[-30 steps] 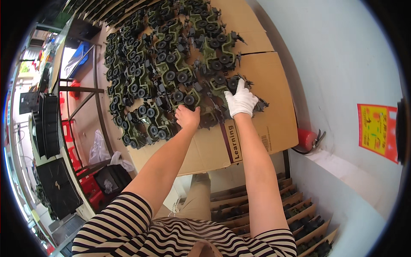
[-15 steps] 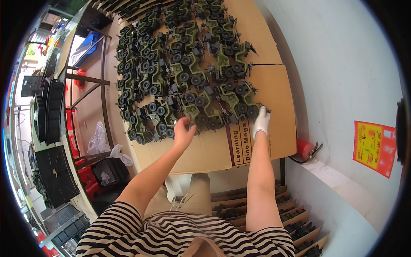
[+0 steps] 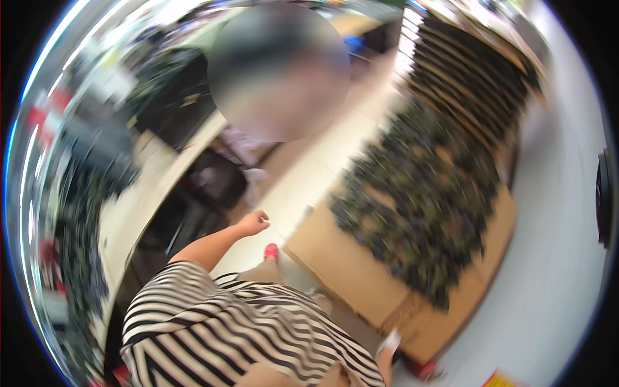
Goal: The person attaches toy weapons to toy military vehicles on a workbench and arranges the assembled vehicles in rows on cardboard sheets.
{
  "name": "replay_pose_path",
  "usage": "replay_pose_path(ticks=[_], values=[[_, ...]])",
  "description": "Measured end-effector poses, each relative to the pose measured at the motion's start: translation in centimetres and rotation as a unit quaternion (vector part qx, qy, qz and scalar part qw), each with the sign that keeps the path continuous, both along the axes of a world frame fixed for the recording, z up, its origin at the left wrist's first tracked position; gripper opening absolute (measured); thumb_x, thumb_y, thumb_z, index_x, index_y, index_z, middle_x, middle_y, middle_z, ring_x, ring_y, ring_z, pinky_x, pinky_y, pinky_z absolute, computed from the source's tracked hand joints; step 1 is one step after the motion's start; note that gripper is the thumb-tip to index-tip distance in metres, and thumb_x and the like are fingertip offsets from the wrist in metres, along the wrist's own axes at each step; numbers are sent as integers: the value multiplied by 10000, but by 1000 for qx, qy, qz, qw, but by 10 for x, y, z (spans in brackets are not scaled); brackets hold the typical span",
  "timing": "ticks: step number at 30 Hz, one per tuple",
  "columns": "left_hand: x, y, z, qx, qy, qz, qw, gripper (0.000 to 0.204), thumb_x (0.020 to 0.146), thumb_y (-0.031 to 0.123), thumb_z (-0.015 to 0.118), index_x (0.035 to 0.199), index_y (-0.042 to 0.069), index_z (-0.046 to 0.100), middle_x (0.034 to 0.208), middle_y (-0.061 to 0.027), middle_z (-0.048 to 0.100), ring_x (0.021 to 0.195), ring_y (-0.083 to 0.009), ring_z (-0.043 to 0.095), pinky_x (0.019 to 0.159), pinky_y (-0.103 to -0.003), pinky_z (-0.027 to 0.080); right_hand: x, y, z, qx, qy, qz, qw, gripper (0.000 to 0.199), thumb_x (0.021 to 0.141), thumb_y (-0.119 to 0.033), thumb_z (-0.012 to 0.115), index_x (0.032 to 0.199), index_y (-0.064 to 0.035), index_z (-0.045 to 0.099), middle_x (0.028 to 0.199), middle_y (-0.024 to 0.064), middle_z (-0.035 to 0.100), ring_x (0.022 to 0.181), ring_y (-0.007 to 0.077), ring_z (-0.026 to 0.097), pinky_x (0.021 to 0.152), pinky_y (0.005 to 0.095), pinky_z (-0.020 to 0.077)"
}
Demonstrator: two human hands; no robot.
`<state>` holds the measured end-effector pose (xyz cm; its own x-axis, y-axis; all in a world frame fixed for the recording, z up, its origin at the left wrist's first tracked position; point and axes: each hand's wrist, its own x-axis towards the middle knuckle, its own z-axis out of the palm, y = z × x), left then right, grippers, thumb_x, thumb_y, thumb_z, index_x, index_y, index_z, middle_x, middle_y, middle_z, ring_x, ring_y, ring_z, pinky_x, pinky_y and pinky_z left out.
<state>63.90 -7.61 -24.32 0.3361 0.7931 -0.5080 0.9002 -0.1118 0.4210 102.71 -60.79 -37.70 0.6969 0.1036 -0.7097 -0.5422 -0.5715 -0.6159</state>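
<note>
My bare left hand hangs beside my body over the pale floor, its fingers curled in, and I see nothing in it. My right hand, in a white glove, is low by the near edge of the cardboard; blur hides its fingers. On that cardboard sheet lies a dense spread of green and black toy vehicle bodies, smeared by motion. Neither hand touches them.
Layered cardboard sheets with dark parts are stacked behind the spread. A long workbench runs along the left, with dark bins below it. A blurred-out person is beyond. The white wall borders the right.
My view and body have turned left. Both hands have left the toy vehicle bodies: the left is over the floor, the right low at the cardboard's near edge.
</note>
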Motion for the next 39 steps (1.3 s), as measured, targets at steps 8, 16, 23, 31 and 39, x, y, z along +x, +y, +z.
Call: replay_pose_path(ticks=[8, 16, 23, 31, 39], values=[[-278, 2, -54, 38, -59, 283, 957, 280, 787, 268, 661, 993, 80, 689, 1038, -174, 699, 996, -356, 657, 887, -433, 516, -119, 269, 19, -105, 130, 484, 859, 640, 990, -406, 502, 1437, 34, 375, 1391, 179, 500, 1232, 311, 504, 1025, 420, 410], [-448, -99, -135, 26, -107, 620, 777, 256, 781, 259, 649, 947, 66, 671, 990, -178, 696, 954, -346, 658, 844, -407, 518, -189, 547, 73, -143, 70, 652, 741, 612, 994, -422, 492, 1402, 30, 431, 1316, 197, 565, 1149, 335, 575, 929, 453, 486], [-488, -128, -116, 42, -311, 824, 472, 199, 834, 233, 635, 955, 76, 655, 856, -81, 670, 634, -141, 655, 499, -291, 497, -364, 726, 119, -79, 115, 727, 672, 551, 946, -458, 578, 1293, -37, 509, 1146, 172, 630, 958, 312, 643, 769, 445, 537], [-555, -150, -109, 67, -361, 854, 369, 171, 910, 204, 586, 1054, 115, 614, 912, -15, 630, 725, -124, 626, 578, -272, 492, -743, 754, 193, 26, 190, 871, 452, 624, 929, -482, 616, 1410, -106, 485, 1256, 150, 606, 1096, 292, 614, 931, 406, 501], [-643, -179, -66, 176, -290, 874, 347, 233, 940, 214, 568, 1131, 84, 595, 915, -30, 623, 693, -122, 626, 523, -264, 482, -1007, 770, 224, 114, 240, 916, 302, 660, 989, -473, 516, 1446, -12, 399, 1353, 219, 524, 1215, 317, 556, 1037, 423, 441]])
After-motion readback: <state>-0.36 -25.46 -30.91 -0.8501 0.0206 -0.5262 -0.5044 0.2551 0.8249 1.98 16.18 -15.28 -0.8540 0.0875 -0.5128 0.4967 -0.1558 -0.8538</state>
